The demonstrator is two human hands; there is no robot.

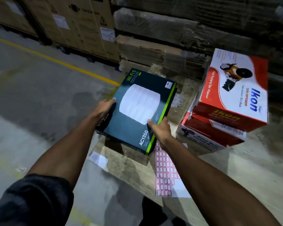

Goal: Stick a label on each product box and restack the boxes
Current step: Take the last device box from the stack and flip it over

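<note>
Fingers of both hands were mostly hidden under the dark Wi-Fi box (137, 110); only the thumbs lay visible on its top face. The left hand (103, 107) gripped the box's left edge, the right hand (160, 128) its near right edge by the green stripe; how the hidden fingers lay underneath could not be told. The box was tilted, held just above a flat cardboard surface (134, 162); whether it touched that surface could not be made out. Small print on the box was blurred.

The label sheet (166, 173), a grid of red-bordered stickers, lay on the cardboard near the right forearm, its upper end covered by the right wrist and the box. One loose white paper (99, 159) lay at the cardboard's left edge.

To the right stood a stack of three red-and-white boxes, the top one (235, 88) marked "Ikon", skewed on the two below; the lowest (198, 139) was largely hidden. Large brown cartons (75, 25) lined the back, beside a yellow floor line (55, 60).
</note>
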